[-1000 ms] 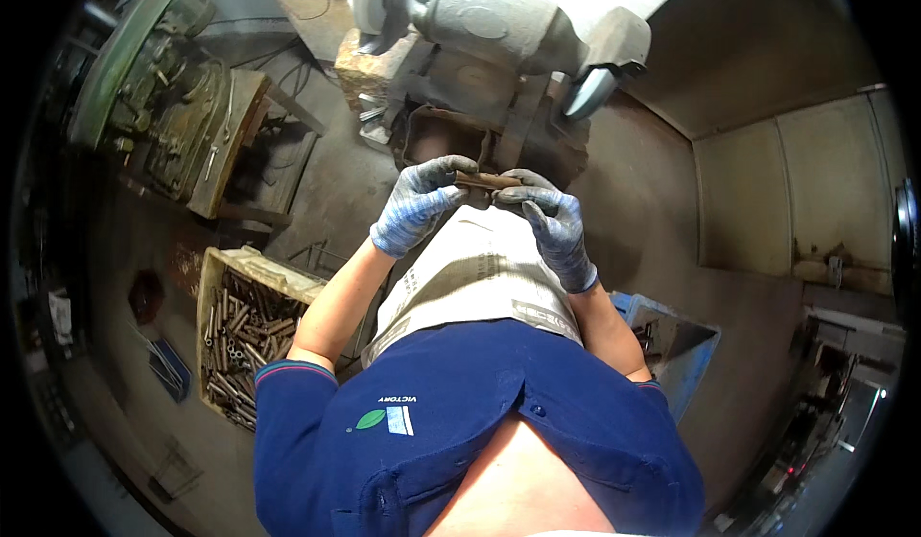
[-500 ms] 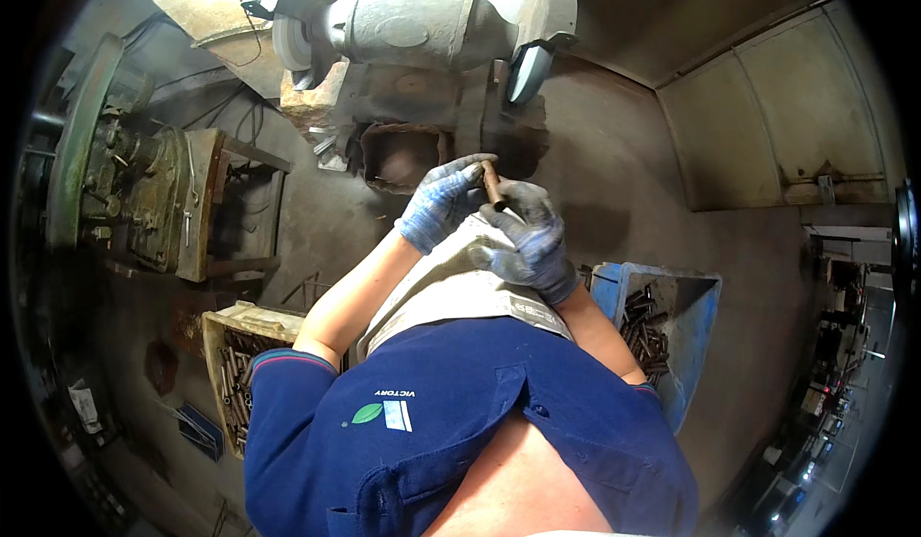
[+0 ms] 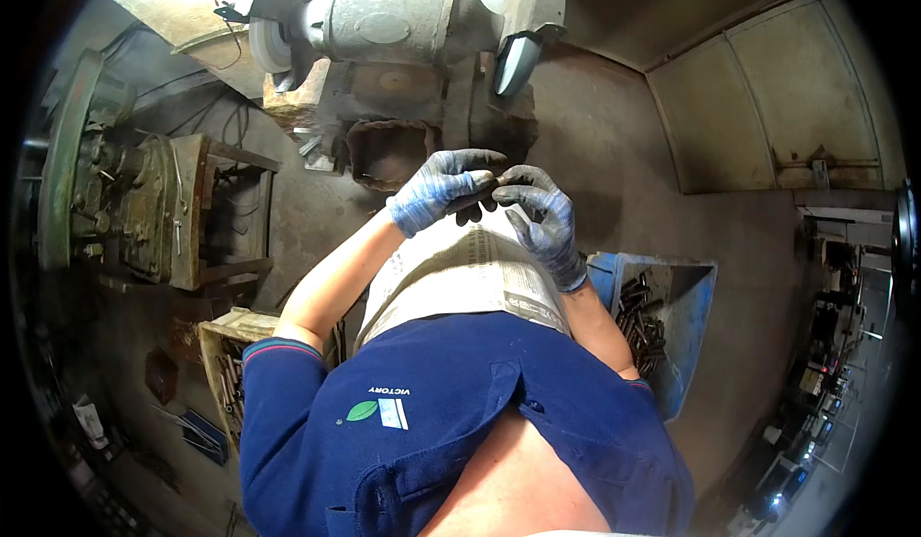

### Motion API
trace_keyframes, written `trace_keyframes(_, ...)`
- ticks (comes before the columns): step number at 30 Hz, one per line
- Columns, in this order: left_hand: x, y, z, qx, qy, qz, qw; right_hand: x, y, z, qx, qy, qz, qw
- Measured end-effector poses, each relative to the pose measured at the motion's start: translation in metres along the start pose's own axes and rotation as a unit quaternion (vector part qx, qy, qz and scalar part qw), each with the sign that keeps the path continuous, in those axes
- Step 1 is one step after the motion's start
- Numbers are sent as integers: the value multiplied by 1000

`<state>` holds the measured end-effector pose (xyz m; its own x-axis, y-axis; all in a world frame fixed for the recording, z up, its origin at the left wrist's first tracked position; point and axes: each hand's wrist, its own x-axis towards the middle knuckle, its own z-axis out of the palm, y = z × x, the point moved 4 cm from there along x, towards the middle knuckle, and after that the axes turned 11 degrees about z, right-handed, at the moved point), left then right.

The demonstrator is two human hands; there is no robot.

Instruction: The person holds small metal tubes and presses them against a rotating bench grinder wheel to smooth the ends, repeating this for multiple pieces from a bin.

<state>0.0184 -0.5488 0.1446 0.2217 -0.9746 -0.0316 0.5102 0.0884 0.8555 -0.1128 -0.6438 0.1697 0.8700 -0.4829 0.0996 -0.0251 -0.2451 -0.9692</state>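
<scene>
Both of my hands wear blue-grey knitted gloves with dark, soiled fingertips, and they meet in front of my apron. My left hand [image 3: 443, 190] is closed, thumb and fingers pinched together. Touching it from the other side, my right hand [image 3: 542, 213] has its fingers curled in toward the same spot. Between the fingertips is a short brown rod-shaped metal piece, now almost wholly hidden by the gloves. Beyond the hands stands a grey bench grinder [image 3: 389, 24], with a pale wheel [image 3: 271, 48] at its left end and another wheel [image 3: 518, 65] at its right.
A blue bin [image 3: 693, 331] of brown metal parts stands right of me; a yellowish crate [image 3: 240, 324] of similar parts stands left. Below the grinder is a rusty open box [image 3: 393, 127]. A green machine [image 3: 144, 206] fills the far left, and metal panels [image 3: 767, 96] the right.
The brown metal piece, plainly seen before between both hands, is now mostly covered by fingers. My right hand has risen slightly and its fingers have turned toward the left fingertips. The view has shifted a little.
</scene>
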Motion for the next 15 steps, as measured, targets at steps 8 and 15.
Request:
trace_keyframes(8, 6, 3, -48, 62, 108, 51, 991, -4, -2, -8, 37, 99, -8, 994)
trace_keyframes(15, -1, -3, -40, 81, 160, 132, 975, -1, 18, -6, 82, 150, 9, 985)
